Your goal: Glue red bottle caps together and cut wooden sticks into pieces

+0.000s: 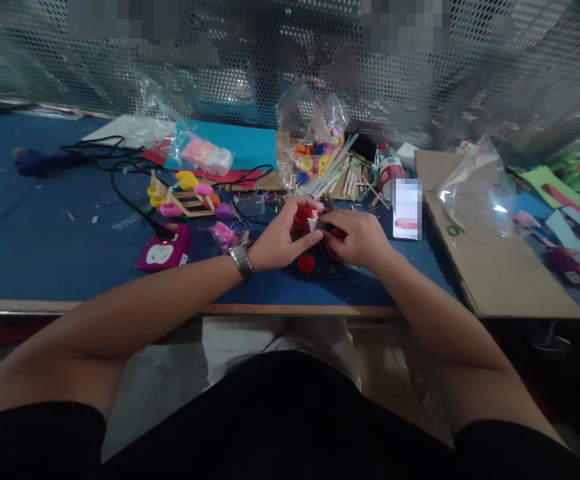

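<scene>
Though near right hand (359, 237), phone (404, 208) apart.

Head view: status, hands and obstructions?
Left hand, right hand together at small white piece; grip unclear. Round red cap close by on blue tabletop, possible obstacle.

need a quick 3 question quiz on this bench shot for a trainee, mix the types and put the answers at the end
1. Multiple choice: which wrist wears the metal watch?
A) left
B) right
C) both

2. True or false: the bottle is farther off than the left hand and the right hand.

3. Fill in the colour: the small round piece on the blue table, on the near side of the hands, is ____.

Key: 1. A; 2. True; 3. red.
</scene>
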Motion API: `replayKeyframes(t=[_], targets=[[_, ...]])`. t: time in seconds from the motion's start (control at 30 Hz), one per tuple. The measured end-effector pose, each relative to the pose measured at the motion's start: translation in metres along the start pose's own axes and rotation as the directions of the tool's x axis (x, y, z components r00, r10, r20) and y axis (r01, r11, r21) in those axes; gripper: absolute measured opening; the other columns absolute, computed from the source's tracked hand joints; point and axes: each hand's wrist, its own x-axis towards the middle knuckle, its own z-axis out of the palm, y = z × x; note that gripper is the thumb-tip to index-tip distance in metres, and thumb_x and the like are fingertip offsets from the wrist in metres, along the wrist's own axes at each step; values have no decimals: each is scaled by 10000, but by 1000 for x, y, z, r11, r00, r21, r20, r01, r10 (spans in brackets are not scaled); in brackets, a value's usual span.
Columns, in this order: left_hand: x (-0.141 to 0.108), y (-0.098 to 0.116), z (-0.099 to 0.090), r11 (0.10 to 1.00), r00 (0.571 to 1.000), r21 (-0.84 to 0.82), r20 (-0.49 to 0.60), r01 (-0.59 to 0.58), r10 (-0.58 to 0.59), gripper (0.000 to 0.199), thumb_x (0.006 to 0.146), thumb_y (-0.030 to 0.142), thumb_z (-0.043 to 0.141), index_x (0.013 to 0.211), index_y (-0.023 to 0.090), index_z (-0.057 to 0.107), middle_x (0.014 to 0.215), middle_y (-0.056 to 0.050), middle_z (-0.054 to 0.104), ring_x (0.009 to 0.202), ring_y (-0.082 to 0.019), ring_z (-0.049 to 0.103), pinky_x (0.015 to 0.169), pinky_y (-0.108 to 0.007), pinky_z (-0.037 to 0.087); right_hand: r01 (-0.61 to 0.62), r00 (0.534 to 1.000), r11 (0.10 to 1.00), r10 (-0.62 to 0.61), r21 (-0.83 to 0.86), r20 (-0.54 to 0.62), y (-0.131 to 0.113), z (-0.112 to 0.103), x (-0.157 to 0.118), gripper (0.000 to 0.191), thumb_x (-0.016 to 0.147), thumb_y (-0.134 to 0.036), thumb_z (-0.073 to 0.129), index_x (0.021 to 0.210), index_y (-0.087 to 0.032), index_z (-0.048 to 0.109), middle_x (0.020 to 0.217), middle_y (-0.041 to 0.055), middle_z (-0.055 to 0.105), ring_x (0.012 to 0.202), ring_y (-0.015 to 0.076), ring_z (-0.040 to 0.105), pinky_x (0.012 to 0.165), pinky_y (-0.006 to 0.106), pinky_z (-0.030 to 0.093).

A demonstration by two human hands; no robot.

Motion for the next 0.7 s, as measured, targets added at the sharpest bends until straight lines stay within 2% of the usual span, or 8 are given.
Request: replayKeyframes(t=[0.13,0.33,0.5,0.7], targets=[[0,0,-1,999,999,34,11,-35,34,505,1088,552,719,1437,235,540,1304,-116,647,1058,-185,703,878,-303,636,-7,1000,1000,7,-12,-7,-1,1,0,358,1067,-422,599,1226,-211,841,1140,125,879,996,286,809,856,399,578],[0,5,-4,990,1000,139,17,-15,13,472,1105,580,668,1397,224,563,1393,-154,690,1251,-248,723,1062,-394,635,2,1000,1000,-2,-27,-14,-2,1,-1,378,1082,-422,578,1247,-215,848,1165,128,884,1034,310,814,870,423,594],[0,6,-6,981,998,188,45,-43,35,416,1148,577,569,1369,225,560,1485,-179,694,1429,-290,688,1223,-480,572,2,1000,998,-3,-62,-10,-4,3,-2,406,1121,-487,561,1223,-222,852,1107,123,883,985,299,805,809,401,544],[-1,7,-6,974,998,226,62,-13,-1,406,1159,585,528,1326,217,558,1427,-180,717,1378,-287,720,1132,-455,606,19,1000,995,-19,-95,2,-6,5,-4,480,1159,-551,504,1170,-213,845,1064,122,882,955,290,801,758,392,467]])
